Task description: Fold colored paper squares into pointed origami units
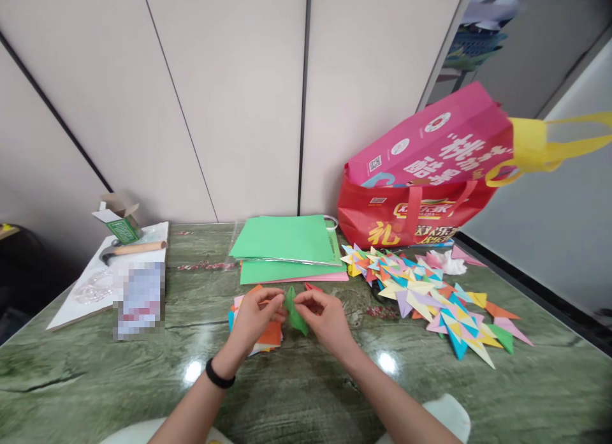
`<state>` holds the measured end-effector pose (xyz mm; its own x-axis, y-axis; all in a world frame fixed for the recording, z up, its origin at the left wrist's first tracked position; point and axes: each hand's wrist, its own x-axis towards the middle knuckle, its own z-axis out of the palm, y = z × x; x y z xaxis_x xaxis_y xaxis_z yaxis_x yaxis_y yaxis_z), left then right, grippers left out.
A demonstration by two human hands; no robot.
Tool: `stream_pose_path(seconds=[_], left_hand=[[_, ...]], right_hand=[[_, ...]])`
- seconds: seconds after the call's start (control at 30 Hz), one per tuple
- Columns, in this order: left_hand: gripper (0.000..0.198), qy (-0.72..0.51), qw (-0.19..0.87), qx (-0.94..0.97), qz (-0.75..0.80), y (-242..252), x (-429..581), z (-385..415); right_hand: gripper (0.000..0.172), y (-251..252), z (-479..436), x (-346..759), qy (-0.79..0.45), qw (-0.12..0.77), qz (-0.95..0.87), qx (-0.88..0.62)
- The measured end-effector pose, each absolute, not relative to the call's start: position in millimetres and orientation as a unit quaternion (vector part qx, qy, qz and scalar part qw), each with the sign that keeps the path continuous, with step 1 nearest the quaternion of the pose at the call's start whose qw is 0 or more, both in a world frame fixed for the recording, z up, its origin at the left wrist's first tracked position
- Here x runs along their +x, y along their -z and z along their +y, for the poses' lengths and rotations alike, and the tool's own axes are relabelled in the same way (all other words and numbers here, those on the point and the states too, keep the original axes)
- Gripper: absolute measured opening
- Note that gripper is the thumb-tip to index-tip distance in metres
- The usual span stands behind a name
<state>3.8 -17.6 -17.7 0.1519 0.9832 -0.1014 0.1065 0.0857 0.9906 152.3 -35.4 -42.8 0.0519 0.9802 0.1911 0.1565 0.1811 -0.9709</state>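
A small piece of green folded paper (296, 315), pointed at the top and bottom, stands between my two hands just above the table. My left hand (258, 315) pinches its left edge with thumb and fingers. On the opposite edge, my right hand (326, 315) has thumb and index finger closed on the paper. Beneath and beside my left hand lies a stack of coloured paper squares (270, 335), orange on top. A bit of red paper (312, 286) shows behind my right hand, mostly covered by it.
Green paper sheets (287, 238) are stacked behind my hands. To the right spreads a pile of folded paper pieces (415, 288), with a red bag (373, 208) behind it. A hammer (138, 249) and a small open box (122, 224) rest on a white board (79, 303) at left.
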Motion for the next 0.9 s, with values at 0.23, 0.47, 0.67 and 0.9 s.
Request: stream_pose_path(seconds=[0.23,0.47,0.67,0.9], left_hand=[[0.027,-0.425,0.537,0.537,0.493,18.4,3.3,-16.7],[0.026,-0.430,0.555,0.517,0.490,13.9,4.6,-19.1],[0.024,-0.420,0.563,0.530,0.475,13.3,5.8,-20.1],[0.023,-0.396,0.536,0.564,0.488,14.6,4.7,-20.0]], right_hand=[[0.008,42.7,-35.7,151.7,-0.407,0.522,-0.562,-0.496],[0.009,45.0,-34.8,152.2,-0.420,0.520,-0.553,-0.497],[0.008,43.6,-36.1,150.9,-0.414,0.521,-0.557,-0.497],[0.007,42.7,-36.7,149.4,-0.411,0.521,-0.561,-0.494]])
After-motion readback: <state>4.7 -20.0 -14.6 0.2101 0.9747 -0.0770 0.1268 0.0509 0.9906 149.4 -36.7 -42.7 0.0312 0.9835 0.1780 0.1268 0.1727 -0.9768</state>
